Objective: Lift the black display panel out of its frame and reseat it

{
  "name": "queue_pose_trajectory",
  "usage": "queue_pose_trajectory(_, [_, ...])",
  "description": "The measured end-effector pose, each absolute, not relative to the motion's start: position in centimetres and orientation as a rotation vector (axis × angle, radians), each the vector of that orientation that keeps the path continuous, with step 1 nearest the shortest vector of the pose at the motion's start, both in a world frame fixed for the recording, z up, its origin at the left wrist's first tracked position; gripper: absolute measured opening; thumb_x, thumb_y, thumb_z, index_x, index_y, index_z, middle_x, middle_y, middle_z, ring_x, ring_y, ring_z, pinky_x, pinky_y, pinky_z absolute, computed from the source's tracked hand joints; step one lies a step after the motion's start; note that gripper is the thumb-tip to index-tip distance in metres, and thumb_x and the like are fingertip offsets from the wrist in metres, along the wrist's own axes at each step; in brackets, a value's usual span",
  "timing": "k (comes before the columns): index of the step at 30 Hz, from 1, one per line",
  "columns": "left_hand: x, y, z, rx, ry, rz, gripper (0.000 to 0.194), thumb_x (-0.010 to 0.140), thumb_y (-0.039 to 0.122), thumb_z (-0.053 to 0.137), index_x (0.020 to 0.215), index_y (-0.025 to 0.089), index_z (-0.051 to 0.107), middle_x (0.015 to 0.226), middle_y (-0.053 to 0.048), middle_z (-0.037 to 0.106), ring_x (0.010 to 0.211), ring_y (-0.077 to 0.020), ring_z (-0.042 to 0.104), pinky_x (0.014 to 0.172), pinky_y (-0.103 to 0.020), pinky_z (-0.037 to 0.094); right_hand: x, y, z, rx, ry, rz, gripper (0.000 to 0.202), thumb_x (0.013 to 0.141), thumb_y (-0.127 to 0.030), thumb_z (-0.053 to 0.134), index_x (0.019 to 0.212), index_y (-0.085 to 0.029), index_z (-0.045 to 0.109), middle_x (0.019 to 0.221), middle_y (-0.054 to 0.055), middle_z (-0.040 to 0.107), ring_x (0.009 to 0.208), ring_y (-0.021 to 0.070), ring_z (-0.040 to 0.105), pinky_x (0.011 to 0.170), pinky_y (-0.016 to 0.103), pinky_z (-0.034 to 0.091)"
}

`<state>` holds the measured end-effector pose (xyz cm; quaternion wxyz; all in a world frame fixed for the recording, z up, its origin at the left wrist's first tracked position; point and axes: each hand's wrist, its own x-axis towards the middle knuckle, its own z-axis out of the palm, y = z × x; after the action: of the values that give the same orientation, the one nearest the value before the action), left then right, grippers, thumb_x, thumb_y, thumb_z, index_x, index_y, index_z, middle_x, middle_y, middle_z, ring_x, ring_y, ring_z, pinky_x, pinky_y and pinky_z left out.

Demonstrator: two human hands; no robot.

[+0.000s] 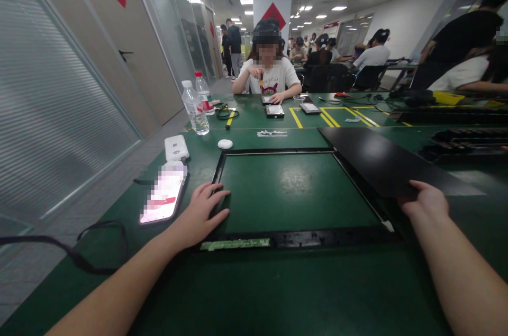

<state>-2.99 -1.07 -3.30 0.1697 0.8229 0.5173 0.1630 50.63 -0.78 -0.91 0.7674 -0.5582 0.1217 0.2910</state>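
A thin black rectangular frame [317, 238], like a screen bezel, lies on the green table. A green strip [236, 244] that looks like a circuit board runs along the left part of its near bar. My left hand [208, 212] rests over the frame's left side, fingers spread and thumb apart. At the right, my right hand [426, 201] grips the near edge of a flat black panel [381, 159], thumb on top and the other fingers hidden beneath. The panel is tilted and its left edge overlaps the frame's right side.
On the left are a lit phone [164, 193], a white power bank [177, 148] and two bottles [196, 108]. A white oval case [225, 144] sits beyond the frame. Across the table [278, 288], a person [272, 71] works on small drives [274, 111]. Black parts [468, 145] lie at right.
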Motion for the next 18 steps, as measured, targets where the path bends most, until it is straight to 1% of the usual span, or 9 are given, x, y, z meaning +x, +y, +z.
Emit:
queue_pose_trajectory(6, [-2.7, -1.2, -3.1, 2.348, 1.484, 0.462, 0.052, 0.098, 0.048, 0.057, 0.14, 0.02, 0.067, 0.156, -0.019, 0.053, 0.152, -0.0442, 0.033, 0.12, -0.07, 0.032, 49.8, -0.8, -0.3, -1.175, 0.23, 0.671, 0.028, 0.076, 0.01, 0.048, 0.075, -0.017, 0.055, 0.085, 0.002, 0.064, 0.07, 0.0104, 0.064, 0.058, 0.02, 0.057])
queue_pose_trajectory(9, [-2.7, -1.2, -3.0, 2.34, 1.484, 0.466, 0.051, 0.098, 0.048, 0.057, 0.14, 0.022, 0.067, 0.156, -0.018, 0.054, 0.152, -0.0438, 0.033, 0.12, -0.07, 0.032, 49.2, -0.8, 0.0, -1.179, 0.221, 0.655, 0.028, 0.075, 0.01, 0.05, 0.074, -0.017, 0.054, 0.079, 0.001, 0.061, 0.07, 0.0113, 0.064, 0.053, 0.017, 0.054])
queue_pose_trajectory(13, [-2.8, -1.2, -3.0, 2.323, 1.479, 0.447, 0.053, 0.099, 0.05, 0.056, 0.142, 0.022, 0.065, 0.158, -0.017, 0.051, 0.153, -0.043, 0.032, 0.12, -0.069, 0.032, 48.4, -0.9, 0.7, -1.139, 0.176, 0.635, 0.027, 0.077, 0.01, 0.052, 0.075, -0.016, 0.055, 0.078, -0.001, 0.061, 0.066, 0.0088, 0.063, 0.053, 0.015, 0.055])
queue_pose_trajectory(18, [-2.9, -1.2, -3.5, 2.345, 1.482, 0.556, 0.051, 0.097, 0.051, 0.056, 0.14, 0.025, 0.066, 0.158, -0.017, 0.05, 0.149, -0.0419, 0.039, 0.118, -0.068, 0.036, 47.4, -1.4, 1.7, -1.126, 0.146, 0.615, 0.025, 0.079, 0.008, 0.053, 0.071, -0.015, 0.054, 0.073, -0.002, 0.057, 0.055, 0.0067, 0.056, 0.046, 0.014, 0.051])
